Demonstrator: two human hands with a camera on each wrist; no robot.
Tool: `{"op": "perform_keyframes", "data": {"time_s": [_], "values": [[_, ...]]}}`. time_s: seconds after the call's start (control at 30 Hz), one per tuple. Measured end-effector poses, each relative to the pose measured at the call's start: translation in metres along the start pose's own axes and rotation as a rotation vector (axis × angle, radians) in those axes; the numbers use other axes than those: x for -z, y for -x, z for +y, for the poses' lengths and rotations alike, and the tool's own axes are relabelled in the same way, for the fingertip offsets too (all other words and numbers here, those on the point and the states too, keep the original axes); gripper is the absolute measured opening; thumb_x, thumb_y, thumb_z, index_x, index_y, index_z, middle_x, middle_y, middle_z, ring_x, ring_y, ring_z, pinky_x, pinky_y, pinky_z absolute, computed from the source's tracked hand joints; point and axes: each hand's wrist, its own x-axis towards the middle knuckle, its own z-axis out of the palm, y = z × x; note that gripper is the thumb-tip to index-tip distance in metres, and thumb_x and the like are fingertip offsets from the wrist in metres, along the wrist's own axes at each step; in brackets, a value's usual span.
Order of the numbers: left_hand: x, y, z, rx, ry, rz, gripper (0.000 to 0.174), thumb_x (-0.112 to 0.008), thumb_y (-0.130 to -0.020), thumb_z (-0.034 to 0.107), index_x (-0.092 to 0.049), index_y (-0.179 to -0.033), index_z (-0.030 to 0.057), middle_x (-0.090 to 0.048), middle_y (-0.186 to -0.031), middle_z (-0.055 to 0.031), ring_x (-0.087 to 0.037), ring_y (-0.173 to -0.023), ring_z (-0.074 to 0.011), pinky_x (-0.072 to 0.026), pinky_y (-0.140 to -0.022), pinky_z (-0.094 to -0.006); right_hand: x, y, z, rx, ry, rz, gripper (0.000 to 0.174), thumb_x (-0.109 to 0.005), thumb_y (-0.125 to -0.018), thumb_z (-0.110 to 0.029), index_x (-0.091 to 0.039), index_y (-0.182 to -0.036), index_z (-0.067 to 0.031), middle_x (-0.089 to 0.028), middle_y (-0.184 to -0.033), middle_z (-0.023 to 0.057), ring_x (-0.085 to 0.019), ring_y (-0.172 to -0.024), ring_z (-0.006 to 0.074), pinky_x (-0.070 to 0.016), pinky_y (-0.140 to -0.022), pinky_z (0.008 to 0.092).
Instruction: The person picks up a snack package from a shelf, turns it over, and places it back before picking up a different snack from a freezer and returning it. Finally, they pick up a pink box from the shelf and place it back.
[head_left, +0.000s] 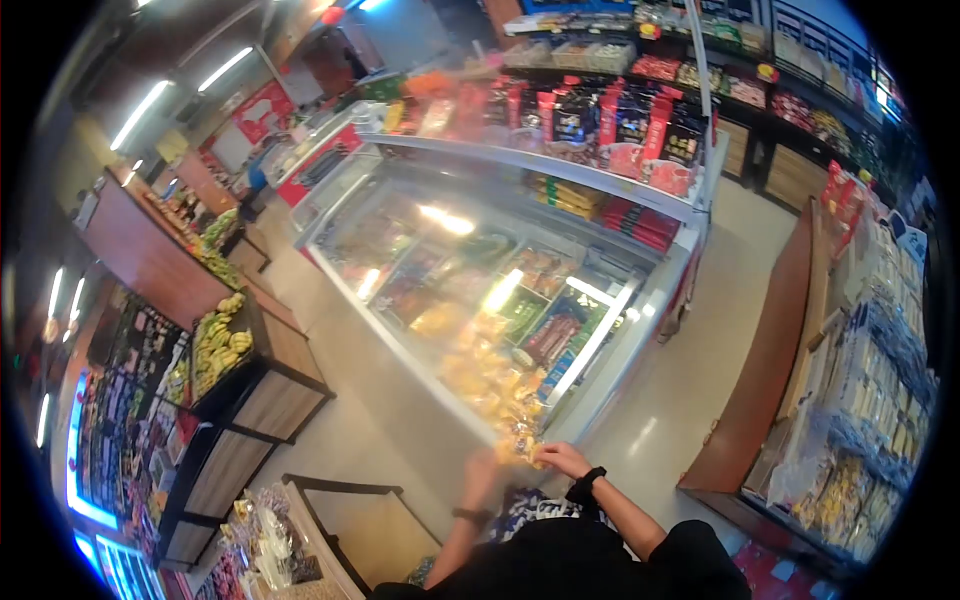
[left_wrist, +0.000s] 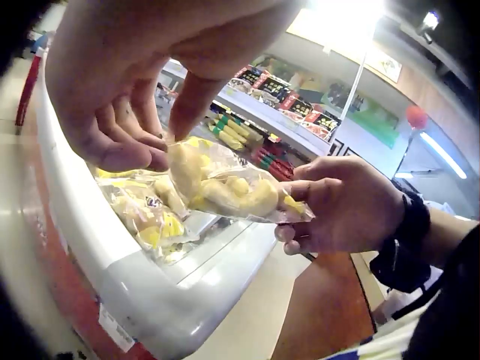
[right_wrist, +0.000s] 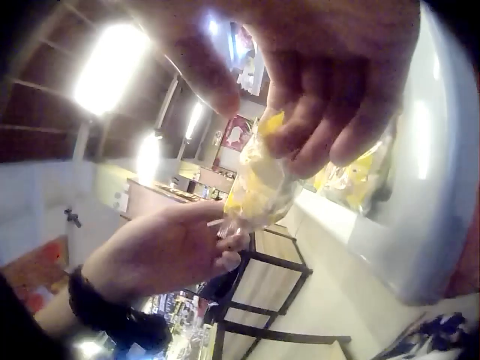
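Observation:
A clear plastic packet [left_wrist: 232, 187] with yellow print and pale yellow, bread-like pieces inside is stretched between my two hands. At one end, my left hand [left_wrist: 127, 105] pinches it between thumb and curled fingers. The opposite end is gripped by my right hand [left_wrist: 341, 206], which wears a black band at the wrist. From the right wrist view the packet [right_wrist: 259, 180] hangs between the right hand [right_wrist: 322, 82] above and the left hand [right_wrist: 161, 244] below. Similar packets [left_wrist: 146, 210] lie heaped behind it at the freezer's corner.
A chest freezer [head_left: 395, 345] with a glass top stands in front, with a shelf of red and black bags [head_left: 620, 130] above it. Bananas [head_left: 220, 345] fill a stand on the left. A wooden-sided display [head_left: 765, 370] of packaged goods is on the right.

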Motion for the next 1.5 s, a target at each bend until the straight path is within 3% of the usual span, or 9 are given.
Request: {"op": "perform_keyframes", "data": {"time_s": [0.27,0.43,0.53,0.6,0.87,1.07,1.3,1.43,1.5], "values": [[-0.002,-0.098,0.021,-0.131,0.073,-0.123,0.019,-0.053,-0.084,0.007,-0.057,-0.101,0.0015,-0.059,-0.083,-0.0019,-0.053,-0.072,-0.0103,-0.0448,-0.064,-0.0250,-0.008,-0.029,-0.038,0.032,-0.035,0.370,0.015,-0.062,-0.081,-0.018,-0.067,-0.088,-0.0060,-0.063,-0.075,0.0032,-0.058,-0.068,0.0061,-0.0450,-0.059,0.0232],[-0.006,-0.180,0.039,-0.238,-0.053,-0.244,0.019,-0.053,-0.085,0.008,-0.058,-0.103,0.0032,-0.059,-0.082,-0.0033,-0.054,-0.073,-0.0123,-0.0449,-0.067,-0.0260,-0.013,-0.073,-0.059,0.055,0.149,0.592,0.031,-0.057,-0.081,-0.028,-0.065,-0.098,-0.0037,-0.063,-0.098,0.0155,-0.059,-0.093,0.0319,-0.0456,-0.080,0.0376],[-0.010,-0.224,0.044,-0.317,-0.095,-0.278,0.020,-0.052,-0.087,0.013,-0.057,-0.103,0.0022,-0.059,-0.085,-0.0098,-0.055,-0.076,-0.0191,-0.0451,-0.070,-0.0313,-0.024,-0.103,-0.072,0.198,0.304,0.801,0.034,-0.056,-0.081,-0.025,-0.062,-0.106,-0.0035,-0.061,-0.102,0.0166,-0.057,-0.097,0.0319,-0.0447,-0.084,0.0379],[-0.008,-0.246,0.046,-0.305,-0.052,-0.345,0.023,-0.047,-0.091,0.017,-0.057,-0.102,-0.0004,-0.059,-0.091,-0.0172,-0.056,-0.081,-0.0298,-0.0446,-0.074,-0.0397,-0.032,-0.121,-0.075,0.102,0.303,0.821,0.036,-0.055,-0.081,-0.022,-0.058,-0.112,-0.0033,-0.058,-0.109,0.0192,-0.052,-0.106,0.0339,-0.0408,-0.091,0.0395],[-0.016,-0.327,0.029,-0.214,-0.200,-0.438,0.033,-0.055,-0.082,0.014,-0.054,-0.111,-0.0012,-0.058,-0.103,-0.0167,-0.056,-0.096,-0.0288,-0.0429,-0.085,-0.0361,-0.024,-0.205,-0.095,-0.010,0.362,0.774,0.039,-0.050,-0.081,-0.022,-0.055,-0.114,-0.0016,-0.056,-0.113,0.0212,-0.051,-0.107,0.0354,-0.0397,-0.092,0.0404],[0.018,-0.297,0.070,-0.526,-0.197,-0.624,0.033,-0.054,-0.078,0.012,-0.054,-0.109,-0.0006,-0.053,-0.114,-0.0200,-0.049,-0.107,-0.0359,-0.0386,-0.093,-0.0424,-0.011,-0.225,-0.092,-0.151,0.594,0.758,0.037,-0.047,-0.083,-0.027,-0.059,-0.107,-0.0012,-0.056,-0.113,0.0221,-0.055,-0.100,0.0354,-0.0438,-0.084,0.0416],[-0.002,-0.281,0.043,-0.889,-0.164,-0.586,0.028,-0.055,-0.076,0.009,-0.054,-0.103,0.0034,-0.053,-0.108,-0.0214,-0.048,-0.106,-0.0399,-0.0375,-0.094,-0.0441,-0.031,-0.185,-0.083,-0.104,0.111,0.824,0.031,-0.055,-0.086,-0.024,-0.061,-0.108,-0.0031,-0.061,-0.109,0.0138,-0.061,-0.089,0.0237,-0.0481,-0.076,0.0351],[-0.005,-0.271,0.066,-0.804,-0.343,-0.626,0.032,-0.056,-0.076,0.011,-0.054,-0.107,-0.0003,-0.052,-0.115,-0.0243,-0.048,-0.109,-0.0406,-0.0367,-0.095,-0.0447,-0.045,-0.174,-0.044,0.301,0.171,0.958,0.027,-0.055,-0.087,-0.017,-0.060,-0.110,-0.0025,-0.061,-0.107,0.0075,-0.058,-0.096,0.0140,-0.0471,-0.081,0.0285],[0.002,-0.252,0.082,-0.768,-0.314,-0.625,0.033,-0.056,-0.077,0.012,-0.054,-0.106,-0.0019,-0.052,-0.116,-0.0254,-0.047,-0.110,-0.0405,-0.0371,-0.095,-0.0447,-0.081,-0.126,-0.082,0.184,-0.398,0.942,0.026,-0.055,-0.087,-0.018,-0.059,-0.107,-0.0031,-0.059,-0.107,0.0100,-0.058,-0.096,0.0187,-0.0473,-0.080,0.0305]]}}
